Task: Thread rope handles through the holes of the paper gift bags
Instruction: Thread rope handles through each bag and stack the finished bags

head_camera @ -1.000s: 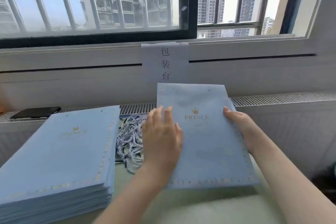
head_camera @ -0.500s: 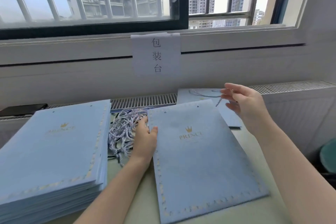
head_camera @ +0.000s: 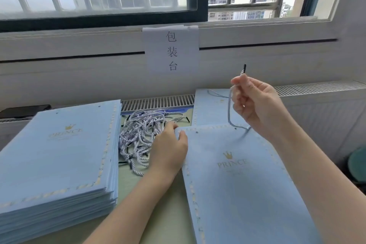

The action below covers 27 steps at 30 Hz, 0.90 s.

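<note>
A flat, matte pale-blue paper gift bag [head_camera: 243,184] lies on the green table [head_camera: 158,214], edged with a scalloped gold border and stamped with a gold crown and "PRINCE"; small punched holes sit near its top edge. The left hand [head_camera: 168,148] pinches its top left corner. The right hand [head_camera: 255,105], raised above the bag, pinches a twisted blue-white rope handle [head_camera: 229,113] just below its black tip. A tangled pile of ropes [head_camera: 142,134] lies between this bag and a thick stack of bags [head_camera: 57,156].
</note>
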Tool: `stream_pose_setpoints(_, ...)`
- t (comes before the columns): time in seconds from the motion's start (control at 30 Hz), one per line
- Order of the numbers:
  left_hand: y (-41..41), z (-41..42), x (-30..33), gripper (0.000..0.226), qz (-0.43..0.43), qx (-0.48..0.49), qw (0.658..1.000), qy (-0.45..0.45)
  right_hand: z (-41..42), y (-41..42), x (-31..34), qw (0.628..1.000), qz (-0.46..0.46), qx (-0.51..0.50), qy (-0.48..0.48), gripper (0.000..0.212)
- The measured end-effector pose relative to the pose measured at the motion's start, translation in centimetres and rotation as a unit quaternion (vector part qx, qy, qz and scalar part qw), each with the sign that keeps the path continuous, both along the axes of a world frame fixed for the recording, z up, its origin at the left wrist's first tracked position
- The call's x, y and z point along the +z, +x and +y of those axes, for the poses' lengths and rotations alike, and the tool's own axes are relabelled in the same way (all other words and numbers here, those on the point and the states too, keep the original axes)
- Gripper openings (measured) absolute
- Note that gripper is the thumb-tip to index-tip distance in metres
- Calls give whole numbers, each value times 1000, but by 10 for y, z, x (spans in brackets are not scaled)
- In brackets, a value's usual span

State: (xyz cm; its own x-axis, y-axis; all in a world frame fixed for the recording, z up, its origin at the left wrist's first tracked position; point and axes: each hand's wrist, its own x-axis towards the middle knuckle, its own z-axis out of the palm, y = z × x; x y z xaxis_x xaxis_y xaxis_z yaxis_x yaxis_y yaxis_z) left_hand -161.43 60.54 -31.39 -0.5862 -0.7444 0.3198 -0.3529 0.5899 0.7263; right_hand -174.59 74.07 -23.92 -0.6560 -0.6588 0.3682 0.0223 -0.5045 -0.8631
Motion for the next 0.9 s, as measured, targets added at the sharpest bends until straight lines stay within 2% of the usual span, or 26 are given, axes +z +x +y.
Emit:
stream_pose_setpoints(0.03,0,1,0,22,-8,-1,1000,-11,-6,1,-9,988,102,-72,89,20)
stream_pose_setpoints(0.1,-1,-1,-4,23,-7,-5,1000,-17,-21,6,-29,923,265,-163,226,26)
stream_pose_setpoints(0.17,-3,-6,-8,23,0,1,999,-40,-33,12,-45,876,343,-144,307,27)
stream_pose_setpoints(0.23,-3,-9,-10,22,8,4,998,-66,-39,14,-57,854,375,-111,343,23)
stream_pose_setpoints(0.33,-3,-11,-12,24,4,-39,996,-83,-40,18,-61,831,403,-121,364,29)
stream_pose_setpoints(0.47,-6,-6,-18,58,-113,-90,980,-135,-41,20,-61,781,469,-120,395,25)
stream_pose_setpoints(0.57,-8,-5,-19,58,-171,-80,970,-152,-38,19,-60,739,500,-112,438,22)
stream_pose_setpoints(0.63,-7,-8,-20,55,-157,-75,975,-139,-38,19,-59,731,503,-116,447,18)
stream_pose_setpoints(0.77,-6,-14,-17,26,-88,-77,991,-63,-39,24,-58,730,518,-114,431,12)
stream_pose_setpoints(0.9,-1,-12,-9,32,40,-94,993,52,-40,29,-56,756,510,-117,392,7)
